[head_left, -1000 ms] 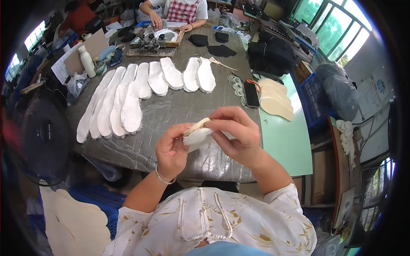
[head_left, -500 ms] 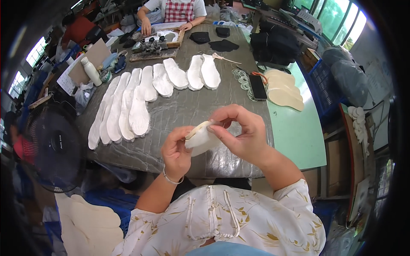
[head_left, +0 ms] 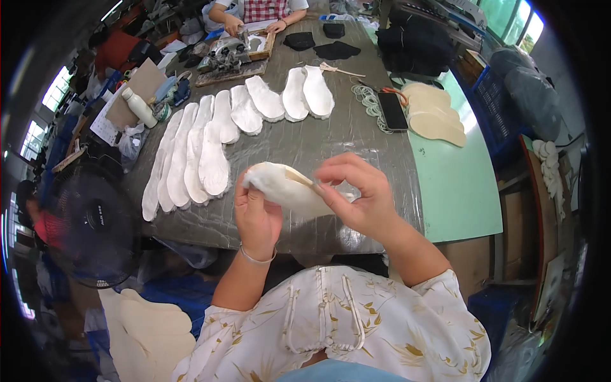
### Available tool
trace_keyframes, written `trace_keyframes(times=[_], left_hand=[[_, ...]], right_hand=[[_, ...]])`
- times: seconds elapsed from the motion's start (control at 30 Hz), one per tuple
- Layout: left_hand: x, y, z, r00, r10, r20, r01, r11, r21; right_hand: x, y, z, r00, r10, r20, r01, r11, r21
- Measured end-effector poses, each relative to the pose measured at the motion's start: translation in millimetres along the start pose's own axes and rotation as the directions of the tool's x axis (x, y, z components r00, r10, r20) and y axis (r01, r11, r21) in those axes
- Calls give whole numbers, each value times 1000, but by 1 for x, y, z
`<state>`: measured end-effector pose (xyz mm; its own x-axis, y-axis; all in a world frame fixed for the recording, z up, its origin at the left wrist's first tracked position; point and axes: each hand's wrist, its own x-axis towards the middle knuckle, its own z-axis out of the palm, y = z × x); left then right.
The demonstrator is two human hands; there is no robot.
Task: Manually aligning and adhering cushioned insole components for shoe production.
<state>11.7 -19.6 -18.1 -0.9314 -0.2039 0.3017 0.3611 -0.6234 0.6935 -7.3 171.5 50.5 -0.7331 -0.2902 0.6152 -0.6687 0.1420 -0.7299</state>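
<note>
Above the near part of the table I hold a fluffy white insole (head_left: 289, 194) with a cream layer along its upper edge. My left hand (head_left: 258, 216) grips its left end, the thumb in front and the fingers partly hidden behind. At the right end, my right hand (head_left: 359, 197) pinches the edge between thumb and fingers. Several white insoles (head_left: 213, 162) lie in an overlapping row beyond my left hand, fuzzy at their rims. Farther back, two more insoles (head_left: 318, 92) lie side by side.
Right of the row are a phone (head_left: 393, 111), pale cord (head_left: 366, 95) and a stack of cream insole pieces (head_left: 433, 118). A fan (head_left: 95, 216) stands at the left, near a white bottle (head_left: 139, 107). Across the table, a co-worker's hands (head_left: 233, 25) work at a metal device (head_left: 223, 54).
The insole in my hands has turned and now shows more of its length and fluffy side. My left hand has moved slightly left and up. The whole view has shifted a little.
</note>
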Motion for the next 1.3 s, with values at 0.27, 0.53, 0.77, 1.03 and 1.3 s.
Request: trace_keyframes(times=[0.27, 0.53, 0.77, 1.03, 1.3], left_hand=[[4, -5, -5, 998, 33, 59, -30, 998, -59], [1, -7, -2, 998, 49, 45, -50, 999, 21], [4, -6, 8, 990, 58, 126, -47, 995, -86], [1, -4, 3, 993, -112, 49, 114, 993, -39], [15, -4, -24, 995, -73, 65, 89, 956, -278]], right_hand=[[-6, 7, 16, 994, -77, -81, 73, 996, -58], [-2, 12, 18, 985, -142, -102, 130, 985, -116], [-1, 12, 26, 974, -129, -186, 114, 990, -89], [-4, 14, 30, 971, 73, -227, -60, 996, 64], [-25, 32, -4, 992, 100, -82, -99, 995, 19]])
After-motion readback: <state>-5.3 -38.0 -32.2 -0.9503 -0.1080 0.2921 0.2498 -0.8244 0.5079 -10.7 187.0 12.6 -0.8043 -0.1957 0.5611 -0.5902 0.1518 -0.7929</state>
